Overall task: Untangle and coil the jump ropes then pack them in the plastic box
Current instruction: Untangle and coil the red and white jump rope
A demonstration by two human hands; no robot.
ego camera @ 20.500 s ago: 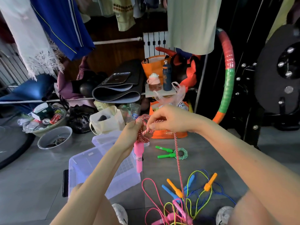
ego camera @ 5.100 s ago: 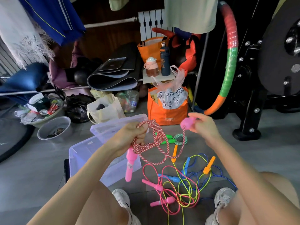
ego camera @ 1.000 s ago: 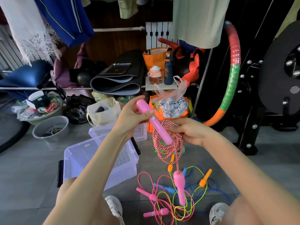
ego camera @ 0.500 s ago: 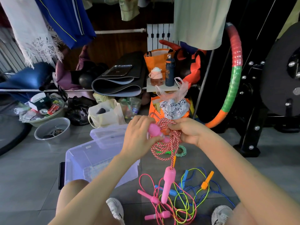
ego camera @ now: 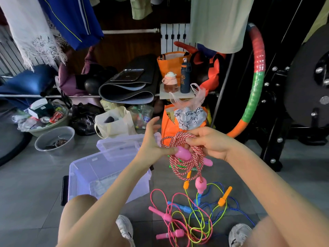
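right hand: fingers curled tight around the red-and-white rope coil, held in the air.
left hand: fingers straight and spread, only the thumb presses the pink handle in the coil.
second pink handle: hangs under the coil.
plastic box: open on the floor, left of the coil.
other jump ropes: tangled on the floor.

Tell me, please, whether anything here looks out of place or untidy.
Yes: on the floor between the shoes, the pink, yellow-green and blue jump ropes lie in one tangled heap, cords crossing each other. The red-and-white rope is coiled in the right hand, not yet in the plastic box.
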